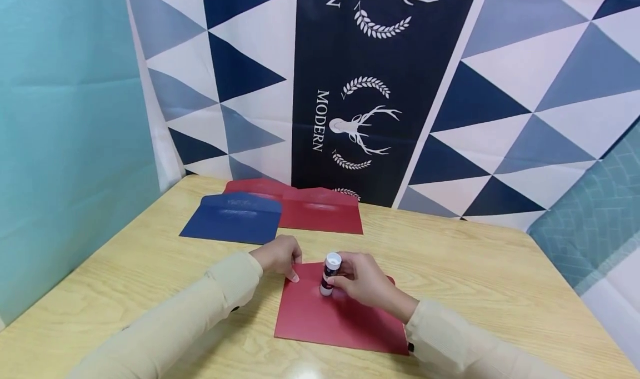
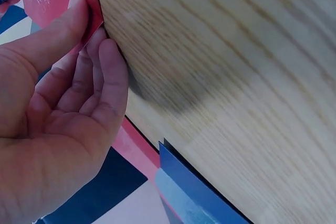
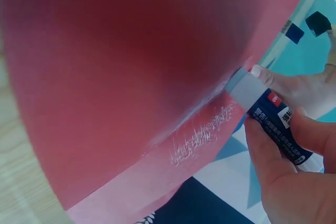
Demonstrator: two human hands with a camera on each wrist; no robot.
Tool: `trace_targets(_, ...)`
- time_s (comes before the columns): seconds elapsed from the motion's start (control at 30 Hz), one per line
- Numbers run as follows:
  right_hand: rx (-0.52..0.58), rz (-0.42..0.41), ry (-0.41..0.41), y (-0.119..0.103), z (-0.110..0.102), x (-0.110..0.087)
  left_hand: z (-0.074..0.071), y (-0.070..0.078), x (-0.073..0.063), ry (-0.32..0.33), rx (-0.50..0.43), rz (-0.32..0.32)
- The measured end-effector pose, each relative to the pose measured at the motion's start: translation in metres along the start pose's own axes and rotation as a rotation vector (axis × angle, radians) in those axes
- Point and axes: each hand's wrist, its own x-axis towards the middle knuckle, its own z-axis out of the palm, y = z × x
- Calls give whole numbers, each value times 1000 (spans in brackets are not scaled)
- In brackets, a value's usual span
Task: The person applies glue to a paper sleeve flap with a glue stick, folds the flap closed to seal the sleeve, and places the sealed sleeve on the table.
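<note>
- While right hand (image 1: 369,280) pinched glue stick (image 1: 329,270) on envelope (image 1: 320,320), well off tabletop's (image 1: 500,279) back edge, hard strokes could have creased it.
- Left hand (image 1: 280,255) pinched only its back-left corner; a slip could have skewed it.

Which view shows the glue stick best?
Right wrist: the glue stick is large, its label facing the camera, its end against the red envelope. Head shows it small, in the right hand. Left wrist catches only a dark piece, top left.
</note>
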Motion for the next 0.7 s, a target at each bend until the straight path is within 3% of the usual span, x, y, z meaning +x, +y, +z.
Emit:
trace_targets(0.3,-9,-32,9,10,-11,-14,-3,0,-5,-21,0,11)
trace_targets(0.5,-31,10,20,18,-26,-27,-3,-3,-6,-24,8,14)
trace_targets(0.7,-51,37,22,26,-44,-39,0,3,-3,6,26,14)
